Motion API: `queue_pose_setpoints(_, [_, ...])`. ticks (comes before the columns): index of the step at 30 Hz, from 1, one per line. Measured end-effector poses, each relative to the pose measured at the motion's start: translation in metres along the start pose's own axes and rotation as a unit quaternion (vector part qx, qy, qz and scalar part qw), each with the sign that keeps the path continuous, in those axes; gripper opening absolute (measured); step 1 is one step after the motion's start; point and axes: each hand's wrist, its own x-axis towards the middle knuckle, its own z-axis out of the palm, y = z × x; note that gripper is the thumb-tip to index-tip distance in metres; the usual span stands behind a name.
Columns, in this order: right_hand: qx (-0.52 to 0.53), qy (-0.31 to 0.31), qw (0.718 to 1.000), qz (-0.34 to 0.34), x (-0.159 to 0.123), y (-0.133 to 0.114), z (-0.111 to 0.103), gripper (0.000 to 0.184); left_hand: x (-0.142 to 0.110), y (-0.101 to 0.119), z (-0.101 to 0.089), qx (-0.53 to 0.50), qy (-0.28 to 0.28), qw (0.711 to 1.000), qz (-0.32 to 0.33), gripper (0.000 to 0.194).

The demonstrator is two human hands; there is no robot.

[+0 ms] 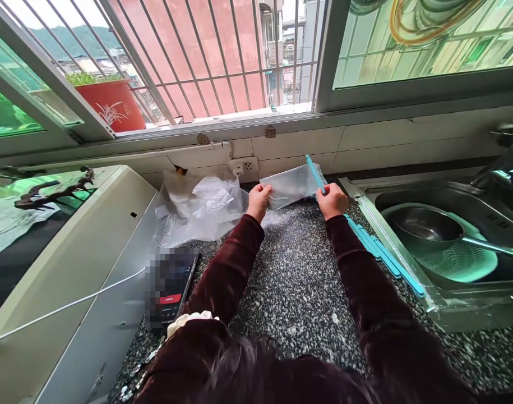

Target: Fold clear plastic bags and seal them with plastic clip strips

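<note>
Both hands are raised over the speckled counter with a clear plastic bag (289,189) stretched between them. My left hand (258,202) pinches the bag's left end between thumb and fingers. At the bag's right end, my right hand (332,201) is closed around the lower part of a slim blue bag sealing clip (314,173), which lies across the plastic at a tilt. Whether the clip is fully locked on the bag I cannot tell. Several more blue clips (380,251) lie in a row beside my right forearm, along the sink's edge.
Crumpled clear plastic bags (206,205) lie left of my hands. A phone (172,286) rests near my left forearm, close to a cream-coloured stove (125,196). To the right, the sink (378,196) holds a metal pan (424,224) and a green strainer (466,261). A wall socket (250,164) sits behind.
</note>
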Motion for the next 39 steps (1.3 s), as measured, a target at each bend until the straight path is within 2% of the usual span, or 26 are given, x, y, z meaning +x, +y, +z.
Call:
queue_pose_setpoints(4, [-0.006,-0.003,0.997,0.071,0.006,-0.009,0.009,0.016,0.021,-0.010,0.015,0.049,0.032,0.997,0.053,0.007])
queue_pose_setpoints(8, [-0.018,-0.006,0.992,0.122,0.011,-0.012,0.018,0.019,0.039,-0.020,0.020,0.115,0.079,0.986,0.094,0.026])
queue_pose_setpoints(12, [-0.032,-0.018,0.991,0.132,0.012,-0.010,0.024,0.020,0.047,-0.027,0.022,0.169,0.111,0.972,0.120,0.043])
queue_pose_setpoints(19, [-0.042,-0.037,0.993,0.105,0.008,-0.001,0.032,0.022,0.044,-0.026,0.019,0.250,0.119,0.956,0.093,0.034])
queue_pose_setpoints(22, [-0.045,-0.046,0.994,0.091,0.009,0.001,0.032,0.026,0.033,-0.029,0.015,0.238,0.124,0.959,0.087,0.042])
queue_pose_setpoints(24, [-0.040,-0.031,0.996,0.068,0.009,0.002,0.031,0.027,0.017,-0.032,0.010,0.230,0.126,0.961,0.086,0.047])
queue_pose_setpoints(26, [-0.026,-0.012,0.999,0.023,0.007,0.001,0.029,0.025,-0.007,-0.033,0.003,0.228,0.114,0.960,0.113,0.043])
queue_pose_setpoints(28, [0.000,-0.002,0.999,-0.042,0.004,-0.006,0.025,0.022,-0.035,-0.029,-0.007,0.229,0.063,0.960,0.152,0.031])
queue_pose_setpoints(30, [0.036,-0.002,0.994,-0.107,-0.003,-0.022,0.022,0.022,-0.059,-0.017,-0.022,0.224,0.001,0.953,0.203,0.018])
queue_pose_setpoints(32, [0.081,-0.014,0.984,-0.161,-0.009,-0.050,0.020,0.023,-0.075,0.002,-0.043,0.228,-0.013,0.932,0.280,0.009])
queue_pose_setpoints(34, [0.124,-0.051,0.969,-0.206,-0.013,-0.089,0.019,0.023,-0.081,0.024,-0.069,0.262,0.025,0.900,0.347,0.011])
queue_pose_setpoints(36, [0.147,-0.110,0.952,-0.245,-0.014,-0.135,0.020,0.023,-0.080,0.041,-0.096,0.322,0.105,0.857,0.388,0.012])
queue_pose_setpoints(37, [0.147,-0.142,0.943,-0.263,-0.014,-0.158,0.022,0.022,-0.079,0.046,-0.108,0.356,0.148,0.833,0.396,0.013])
queue_pose_setpoints(39, [0.114,-0.192,0.929,-0.295,-0.012,-0.201,0.027,0.020,-0.077,0.047,-0.127,0.428,0.186,0.802,0.373,0.022])
